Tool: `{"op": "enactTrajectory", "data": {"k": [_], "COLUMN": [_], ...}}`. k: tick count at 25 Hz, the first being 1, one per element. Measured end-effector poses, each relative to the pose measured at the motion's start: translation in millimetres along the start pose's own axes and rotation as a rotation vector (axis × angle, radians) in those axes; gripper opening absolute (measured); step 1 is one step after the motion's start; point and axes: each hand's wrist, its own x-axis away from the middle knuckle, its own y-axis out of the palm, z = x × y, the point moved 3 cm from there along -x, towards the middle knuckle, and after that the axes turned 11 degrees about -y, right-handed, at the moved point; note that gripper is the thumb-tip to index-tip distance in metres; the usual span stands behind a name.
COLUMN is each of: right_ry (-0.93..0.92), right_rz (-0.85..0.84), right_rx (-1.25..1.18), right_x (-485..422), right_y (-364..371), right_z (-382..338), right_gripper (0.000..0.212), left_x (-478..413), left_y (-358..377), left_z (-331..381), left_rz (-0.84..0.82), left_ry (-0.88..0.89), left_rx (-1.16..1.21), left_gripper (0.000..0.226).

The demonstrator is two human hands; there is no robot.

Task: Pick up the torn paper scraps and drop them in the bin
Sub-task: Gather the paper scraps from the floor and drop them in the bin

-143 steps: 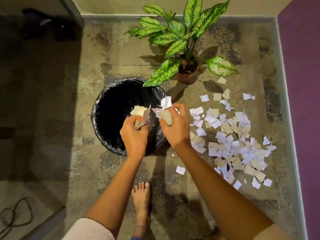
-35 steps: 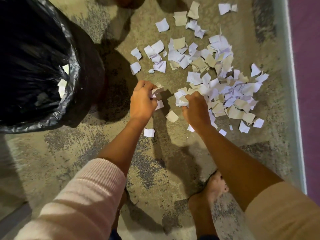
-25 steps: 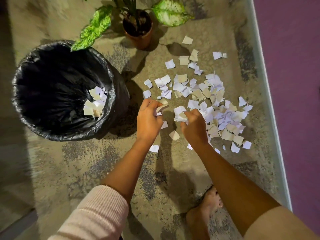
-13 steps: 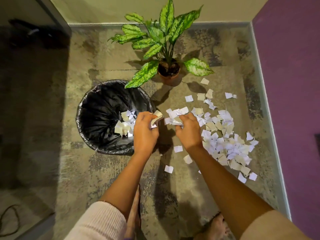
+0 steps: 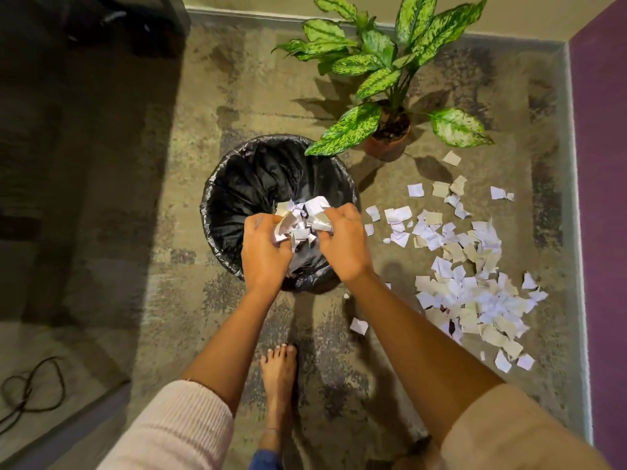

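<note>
Our left hand (image 5: 263,256) and right hand (image 5: 342,244) grip torn white paper scraps (image 5: 305,220) over the round black-lined bin (image 5: 234,188). Other scraps (image 5: 475,300) (white, beige) lie beside.

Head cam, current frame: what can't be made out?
All head view.
- Bottom of bin: hidden by left hand, right hand and held scraps.
- Print on floor scraps: too small.
- Top-left dark objects: lost in shadow.
- Floor cable: cut by left edge.
</note>
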Motion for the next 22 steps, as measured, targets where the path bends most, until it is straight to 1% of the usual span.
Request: {"op": "enactTrajectory", "data": {"k": [5,8,11,14,18,22], "right_ry": [0.006,0.024,0.047,0.057,0.059,0.109], "right_rz": [-0.005,-0.033,-0.031,0.005,0.063,0.096], "right_rx": [-0.031,-0.023,-0.016,-0.004,0.007,0.009], "right_x": [-3,-3,-1,5,17,38], "right_y": [13,14,10,1,-18,-41], "right_z": [-2,1,5,11,27,58], "right_gripper": [0.042,0.044,0.045,0.041,0.039,0.037], "left_x": [-7,-11,-9,1,22,48], "left_y": [-3,-2,0,6,25,55], "left_z": [-5,-5,-3,4,24,50], "left_rz": [-0.077,-0.093,-0.087,-0.101,-0.146,-0.18], "left_ry": [0.04,0.074,0.072,0.09,0.174,0.262], "left_rx": [0.045,0.004,-0.023,-0.047,-0.061,-0.087], "left_gripper": [0.052,0.058,0.057,0.052,0.047,0.041]}}
